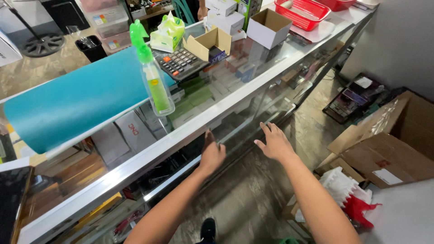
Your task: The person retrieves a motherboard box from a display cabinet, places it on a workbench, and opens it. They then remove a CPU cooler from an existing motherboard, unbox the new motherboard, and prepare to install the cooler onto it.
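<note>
My left hand (211,153) reaches under the edge of a glass display counter (190,129), fingers against the sliding glass panel on its side. My right hand (275,142) is spread flat, fingers apart, against the same glass panel (253,122) a little to the right. Neither hand holds anything. On the counter top above stand a spray bottle (153,81) with green liquid and a green nozzle, a teal mat (77,101), and a grey calculator (180,62).
Open cardboard boxes (269,27), a green tissue pack (168,32) and a red basket (302,12) sit further along the counter. Large cardboard boxes (389,140) and a white and red plastic item (348,192) lie on the floor to the right. Boxed goods fill the counter shelves.
</note>
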Demonstrator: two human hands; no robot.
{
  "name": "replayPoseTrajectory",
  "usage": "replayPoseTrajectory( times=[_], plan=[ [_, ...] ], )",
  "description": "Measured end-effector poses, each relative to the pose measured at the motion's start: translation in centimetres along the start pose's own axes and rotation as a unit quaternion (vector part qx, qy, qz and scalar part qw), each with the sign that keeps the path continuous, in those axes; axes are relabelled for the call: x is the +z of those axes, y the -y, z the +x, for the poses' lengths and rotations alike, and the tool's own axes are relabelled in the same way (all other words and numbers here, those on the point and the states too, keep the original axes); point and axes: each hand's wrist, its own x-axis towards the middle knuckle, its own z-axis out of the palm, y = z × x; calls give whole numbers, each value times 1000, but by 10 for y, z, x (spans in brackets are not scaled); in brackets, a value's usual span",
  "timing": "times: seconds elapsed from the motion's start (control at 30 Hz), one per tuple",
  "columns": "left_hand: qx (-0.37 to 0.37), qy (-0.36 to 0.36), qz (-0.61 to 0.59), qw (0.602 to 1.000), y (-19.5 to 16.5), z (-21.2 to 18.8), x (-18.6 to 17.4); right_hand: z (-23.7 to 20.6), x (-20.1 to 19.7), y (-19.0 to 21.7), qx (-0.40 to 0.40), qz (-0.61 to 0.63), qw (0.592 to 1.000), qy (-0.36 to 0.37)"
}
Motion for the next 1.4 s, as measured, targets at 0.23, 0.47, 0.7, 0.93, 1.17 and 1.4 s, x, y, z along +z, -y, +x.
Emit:
replayPoseTrajectory(
  times=[0.23,0.47,0.7,0.93,1.17,1.4],
  plan=[
    [8,19,-5,1000,-29,40,29,38,17,-31,5,3,999,36],
    [62,8,-71,995,-55,81,64,67,23,-76,-49,7,998,32],
    [31,38,-60,997,-83,119,96,92,16,-118,-72,30,995,57],
    [105,3,-48,993,-90,147,127,115,22,-141,-114,38,992,36],
    [76,37,-15,996,-74,151,124,120,37,-138,-143,52,987,42],
    [86,28,176,980,-61,116,74,118,71,-109,-174,47,980,87]
  ],
)
